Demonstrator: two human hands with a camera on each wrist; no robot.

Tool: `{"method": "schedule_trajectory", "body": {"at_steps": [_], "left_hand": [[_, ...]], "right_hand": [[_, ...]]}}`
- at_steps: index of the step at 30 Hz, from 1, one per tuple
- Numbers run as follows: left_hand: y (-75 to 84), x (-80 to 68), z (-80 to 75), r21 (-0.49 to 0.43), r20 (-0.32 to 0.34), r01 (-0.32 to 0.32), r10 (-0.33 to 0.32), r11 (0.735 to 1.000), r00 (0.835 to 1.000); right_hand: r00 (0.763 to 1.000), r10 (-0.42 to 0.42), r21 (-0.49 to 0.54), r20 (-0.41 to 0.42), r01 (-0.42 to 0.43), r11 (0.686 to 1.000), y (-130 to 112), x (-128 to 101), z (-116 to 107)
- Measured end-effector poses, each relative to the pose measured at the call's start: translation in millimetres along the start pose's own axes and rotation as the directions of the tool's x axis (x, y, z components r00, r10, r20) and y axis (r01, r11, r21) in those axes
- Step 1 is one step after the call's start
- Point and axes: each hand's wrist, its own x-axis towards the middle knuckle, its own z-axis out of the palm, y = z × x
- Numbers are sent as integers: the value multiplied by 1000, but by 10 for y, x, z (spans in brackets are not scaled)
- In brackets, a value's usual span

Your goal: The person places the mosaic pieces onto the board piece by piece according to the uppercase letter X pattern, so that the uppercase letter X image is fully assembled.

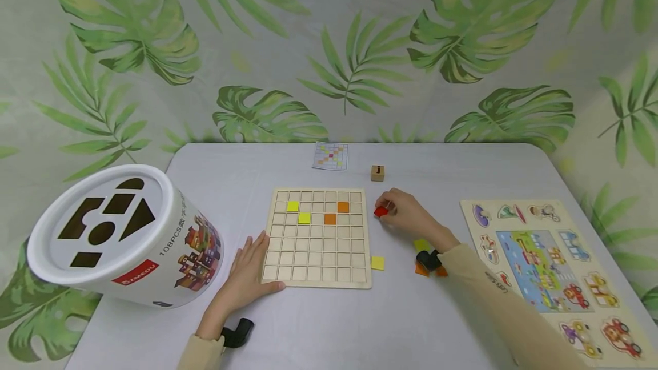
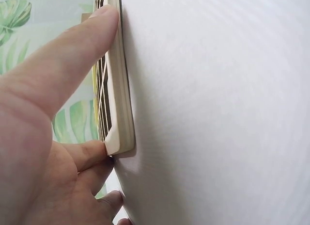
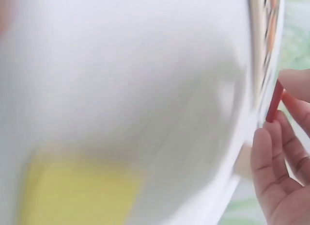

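A wooden grid board (image 1: 316,258) lies on the table, with two yellow tiles (image 1: 292,206) and two orange tiles (image 1: 330,219) in its upper cells. My left hand (image 1: 250,272) rests at the board's near left corner. Its straight thumb (image 2: 72,60) lies against the front edge, while the other fingers extend beside the left side. To the right of the board, my right hand (image 1: 406,211) pinches a red tile (image 1: 381,211) between thumb and fingers, held above the table. In the right wrist view the red tile (image 3: 274,101) appears edge-on.
A small patterned card (image 1: 330,156) and a wooden cube (image 1: 377,173) sit behind the board. One yellow tile (image 1: 377,262) lies near its right edge; more tiles (image 1: 422,269) are partly hidden under my right wrist. A large white bucket (image 1: 169,278) stands left, a picture puzzle board (image 1: 475,210) right.
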Motion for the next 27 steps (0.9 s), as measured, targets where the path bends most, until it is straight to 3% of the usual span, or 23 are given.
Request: {"method": "schedule_trajectory", "body": {"at_steps": [7, 14, 20, 27], "left_hand": [[-1, 1, 3, 13, 0, 14, -14, 1000, 1000], [-4, 4, 13, 16, 6, 23, -23, 1000, 1000], [-7, 8, 15, 18, 8, 25, -25, 1000, 1000], [5, 3, 7, 10, 3, 28, -28, 1000, 1000]], "right_hand": [[989, -142, 72, 46, 138, 988, -427, 210, 249], [958, -248, 48, 143, 244, 969, -788, 385, 529], [951, -235, -1, 203, 240, 971, -902, 467, 669], [954, -210, -62, 213, 227, 972, -929, 500, 727]]}}
